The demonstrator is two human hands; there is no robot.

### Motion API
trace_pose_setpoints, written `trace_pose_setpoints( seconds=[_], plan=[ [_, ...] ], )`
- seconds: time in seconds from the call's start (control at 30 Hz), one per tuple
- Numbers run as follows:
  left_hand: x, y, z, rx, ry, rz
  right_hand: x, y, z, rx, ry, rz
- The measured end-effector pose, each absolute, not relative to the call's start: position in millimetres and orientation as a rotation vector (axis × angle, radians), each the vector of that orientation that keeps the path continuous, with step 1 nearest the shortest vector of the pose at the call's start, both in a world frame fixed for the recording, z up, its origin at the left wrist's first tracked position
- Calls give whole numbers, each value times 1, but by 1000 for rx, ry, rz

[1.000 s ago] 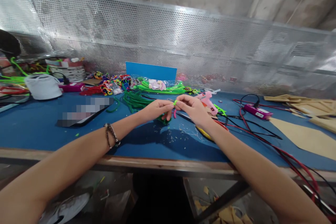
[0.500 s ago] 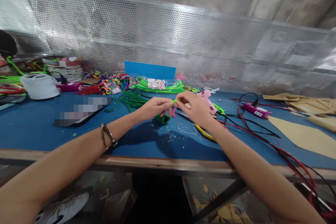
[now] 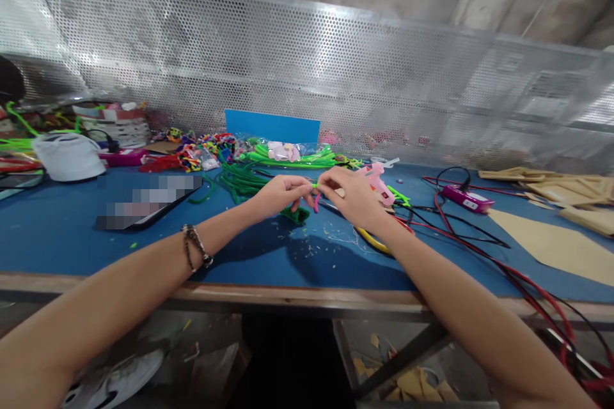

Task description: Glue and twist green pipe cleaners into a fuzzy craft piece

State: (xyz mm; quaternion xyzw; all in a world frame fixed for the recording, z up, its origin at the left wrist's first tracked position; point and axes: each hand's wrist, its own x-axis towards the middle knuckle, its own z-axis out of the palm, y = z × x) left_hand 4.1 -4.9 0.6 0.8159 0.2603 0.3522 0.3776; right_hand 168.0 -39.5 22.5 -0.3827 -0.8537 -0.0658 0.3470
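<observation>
Over the middle of the blue table, my left hand [image 3: 284, 194] and my right hand [image 3: 349, 195] meet, both with pinched fingers. Between their fingertips is a short light green pipe cleaner [image 3: 315, 186], mostly covered by the fingers. A pink pipe cleaner piece [image 3: 316, 202] hangs just below the fingertips; whether it is joined to the green one I cannot tell. Under my left hand lies a dark green fuzzy roll [image 3: 296, 215]. Behind my right hand sits a pink glue gun [image 3: 378, 184], and yellow-handled pliers [image 3: 371, 241] lie partly hidden below that wrist.
Dark green pipe cleaners [image 3: 237, 180] and a bag of bright green ones [image 3: 288, 154] lie behind my hands. A blurred dark-edged tablet or phone [image 3: 148, 204] is at left. Cables [image 3: 480, 239], a purple power adapter [image 3: 466, 198] and cardboard [image 3: 556, 246] occupy the right.
My hands stay together, with the fingertips drawn slightly closer around the green pipe cleaner. The whole view has shifted a little; the table things stay where they were.
</observation>
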Motion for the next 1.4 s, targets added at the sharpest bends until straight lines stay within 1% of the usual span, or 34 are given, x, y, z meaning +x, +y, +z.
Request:
trace_pose_setpoints(
  seconds=[0.13,0.17,0.23,0.33,0.43,0.53,0.67,0.73,0.8,0.87,1.0,1.07,1.13,1.27,1.4],
  plan=[
    [6,-14,2,2500,910,965,166,-40,18,-1136,-2484,-760],
    [7,-16,3,2608,953,1000,166,-39,15,-1180,-2504,-852],
    [7,-19,4,2750,980,1053,165,-36,12,-1229,-2496,-922],
    [6,-19,6,2718,1014,1143,166,-31,12,-1170,-2392,-800],
    [3,-12,6,2577,1096,1262,168,-29,15,-1003,-2245,-540],
    [1,-6,5,2602,1019,1221,169,-31,16,-879,-2185,-363],
    [4,-6,3,2745,695,1048,169,-32,14,-814,-2222,-418],
    [5,-8,3,2706,687,1076,169,-32,13,-794,-2251,-451],
    [5,-10,3,2630,758,1081,168,-32,12,-773,-2267,-412],
    [5,-10,3,2548,770,1035,166,-33,12,-766,-2241,-282],
    [5,-6,1,2330,644,956,160,-34,8,-834,-2034,215],
    [5,-4,0,2241,620,939,157,-34,6,-862,-1935,385],
    [5,-3,-1,2192,618,931,156,-34,5,-877,-1901,391],
    [4,-3,-1,2176,665,1002,157,-34,6,-857,-1982,192],
    [5,-7,0,2281,718,1069,163,-32,11,-898,-2049,31]
  ],
)
